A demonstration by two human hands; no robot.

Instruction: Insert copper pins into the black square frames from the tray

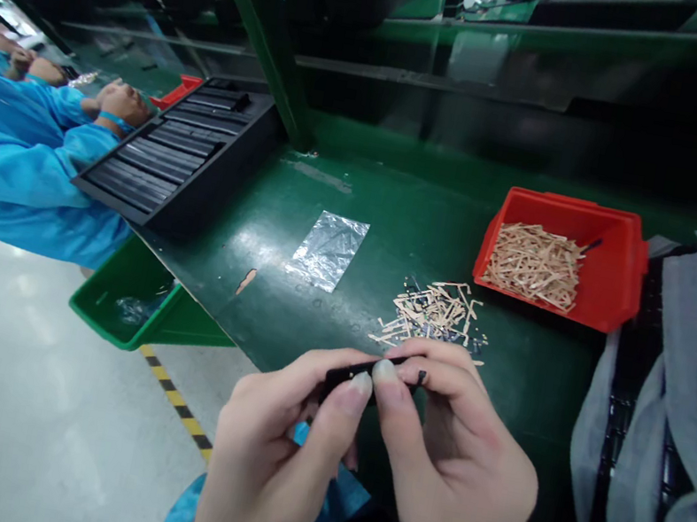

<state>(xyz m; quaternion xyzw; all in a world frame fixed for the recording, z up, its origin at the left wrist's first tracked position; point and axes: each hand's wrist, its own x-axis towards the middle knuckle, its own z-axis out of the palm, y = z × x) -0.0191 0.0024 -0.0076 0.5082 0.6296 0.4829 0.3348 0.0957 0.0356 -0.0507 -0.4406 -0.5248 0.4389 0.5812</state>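
Observation:
Between both hands, over the near edge of the green bench, is a small flat black part [342, 375]. My left hand [291, 431] is closed on its left end, thumb on top. My right hand [455, 460] pinches the right end with thumb and forefinger; a little black tab [420, 378] sticks out by that forefinger. The fingers cover much of the part, so its exact kind is unclear. Just beyond my hands lies a loose pile of small tan strips [434, 312] mixed with dark bits.
A red bin [629, 275] holding many tan strips [533, 262] stands at the right. Left of centre lies a clear plastic bag [330, 249]. A black tray [173, 145] of dark parts is beside a co-worker's blue sleeve [22, 158]. Below hangs a green bin [114, 292]; grey straps [688, 357] hang right.

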